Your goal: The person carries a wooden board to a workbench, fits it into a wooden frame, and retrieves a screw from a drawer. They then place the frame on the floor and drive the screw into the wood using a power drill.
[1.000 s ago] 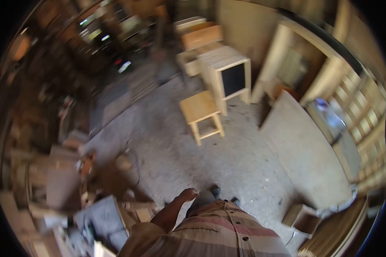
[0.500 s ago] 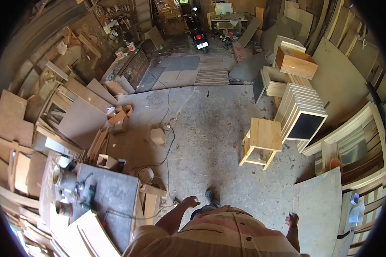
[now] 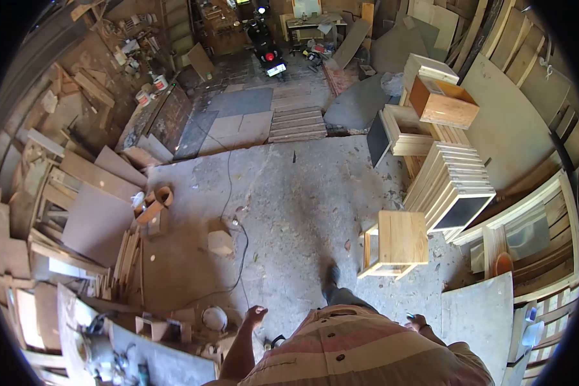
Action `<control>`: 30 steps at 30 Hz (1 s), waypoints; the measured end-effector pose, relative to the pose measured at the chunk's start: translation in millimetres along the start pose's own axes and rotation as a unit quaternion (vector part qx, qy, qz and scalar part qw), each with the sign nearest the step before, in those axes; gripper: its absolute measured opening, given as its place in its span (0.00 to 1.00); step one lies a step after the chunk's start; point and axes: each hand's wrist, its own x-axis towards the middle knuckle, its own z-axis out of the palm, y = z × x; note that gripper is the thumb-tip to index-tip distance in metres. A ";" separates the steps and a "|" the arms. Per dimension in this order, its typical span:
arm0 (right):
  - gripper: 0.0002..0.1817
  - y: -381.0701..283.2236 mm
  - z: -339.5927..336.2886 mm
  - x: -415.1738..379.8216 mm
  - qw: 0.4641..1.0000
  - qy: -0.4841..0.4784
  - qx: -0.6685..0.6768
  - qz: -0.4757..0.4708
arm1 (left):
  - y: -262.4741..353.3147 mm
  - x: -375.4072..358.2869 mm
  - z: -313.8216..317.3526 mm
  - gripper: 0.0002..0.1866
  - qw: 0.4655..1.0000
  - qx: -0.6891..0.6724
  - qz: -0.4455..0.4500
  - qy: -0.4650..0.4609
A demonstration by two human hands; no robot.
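Note:
I stand on the concrete floor (image 3: 302, 212) of a wood workshop and look down over my striped shirt. My left hand (image 3: 256, 316) hangs at my side, fingers loosely curled, with nothing in it. It is above the floor near a small round object (image 3: 214, 318) and a black cable (image 3: 238, 257). My right hand (image 3: 417, 321) shows only partly beside my hip, close to the edge of a grey board (image 3: 479, 321); it seems to hold nothing. One foot (image 3: 332, 276) is stepped forward.
A small wooden stool (image 3: 395, 243) stands just right of my path. Stacked wooden frames (image 3: 453, 186) and a wooden box (image 3: 442, 103) lie at right. Boards and offcuts (image 3: 96, 219) crowd the left, with a workbench with tools (image 3: 122, 360) at lower left. A motorbike (image 3: 267, 48) is parked far ahead.
The view swung from right to straight ahead and sharpened. I have walked forward; the stool and frames are closer. My right hand has come into view at my hip.

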 end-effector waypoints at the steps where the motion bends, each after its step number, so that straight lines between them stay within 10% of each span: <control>1: 0.18 -9.8 -9.6 16.9 1.000 0.007 0.003 0.013 | 1.5 24.4 -0.8 0.24 1.000 0.017 -0.001 0.000; 7: 0.33 -118.9 -35.0 219.8 0.978 0.044 0.095 0.180 | 32.9 178.3 -18.1 0.29 0.996 0.043 -0.077 0.030; 11: 0.23 -407.7 20.5 322.4 0.991 0.061 0.104 -0.061 | 121.7 235.3 -55.1 0.28 0.995 -0.017 -0.082 0.061; 13: 0.24 -566.2 52.9 346.3 0.839 0.147 -0.225 -0.472 | 163.6 274.7 -69.5 0.27 0.994 -0.011 -0.097 0.051; 15: 0.18 -736.5 100.7 261.8 0.716 0.212 -0.222 -0.627 | 197.0 319.9 -71.9 0.27 0.993 -0.004 -0.108 0.040; 17: 0.18 -865.3 127.9 176.1 0.850 -0.084 -0.019 -0.520 | 227.2 374.6 -77.6 0.26 0.991 0.041 -0.126 0.015; 21: 0.17 -993.5 151.4 215.5 0.827 -0.105 0.066 -0.549 | 303.8 514.9 -103.3 0.29 0.988 0.107 -0.098 -0.045; 23: 0.16 -1006.2 141.5 276.1 0.837 -0.032 -0.024 -0.546 | 360.1 594.5 -126.7 0.30 0.989 0.123 -0.067 -0.049; 25: 0.20 -961.8 122.8 420.0 0.737 0.193 -0.178 -0.623 | 398.0 692.1 -146.1 0.38 0.984 0.177 -0.030 -0.017; 26: 0.17 -928.2 99.0 465.9 0.849 0.115 -0.176 -0.485 | 439.5 725.8 -164.0 0.42 0.982 0.188 -0.022 -0.010; 27: 0.15 -876.2 73.0 512.4 0.764 0.218 -0.371 -0.481 | 484.1 755.8 -187.6 0.35 0.978 0.206 0.017 -0.018; 29: 0.14 -840.4 27.6 522.0 0.994 0.049 -0.070 -0.072 | 591.8 791.5 -235.2 0.30 0.978 0.193 0.074 -0.008; 30: 0.14 -833.9 9.0 518.6 0.998 0.033 0.021 0.043 | 633.2 817.2 -248.6 0.26 0.972 0.205 0.105 0.043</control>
